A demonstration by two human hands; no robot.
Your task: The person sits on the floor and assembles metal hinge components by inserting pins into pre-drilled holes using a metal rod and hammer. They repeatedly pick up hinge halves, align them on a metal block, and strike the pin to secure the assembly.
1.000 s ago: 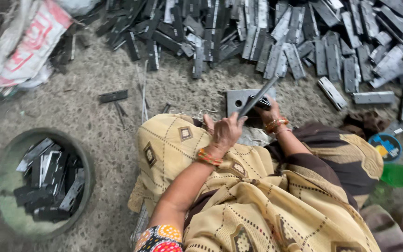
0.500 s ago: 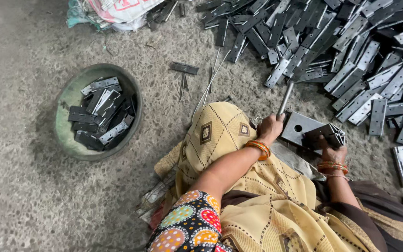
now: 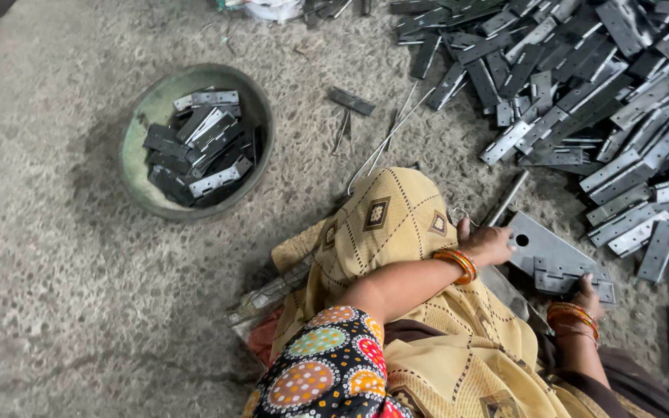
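Both hands grip one large grey metal hinge plate point(image 3: 549, 255) at lower right: left hand point(image 3: 488, 241) clasps its left edge, right hand point(image 3: 587, 290) its lower edge. One round green basin point(image 3: 138, 142) of hinges sits upper left; uncounted grey hinges point(image 3: 605, 93) crowd upper right.

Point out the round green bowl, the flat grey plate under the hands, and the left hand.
green bowl point(image 3: 135, 130): head view, on its bare inner wall at left.
grey plate point(image 3: 545, 249): head view, on its flat top face.
left hand point(image 3: 488, 241): head view, on the back of the hand.

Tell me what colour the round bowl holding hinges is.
Dull green bowl, seen best in the head view.
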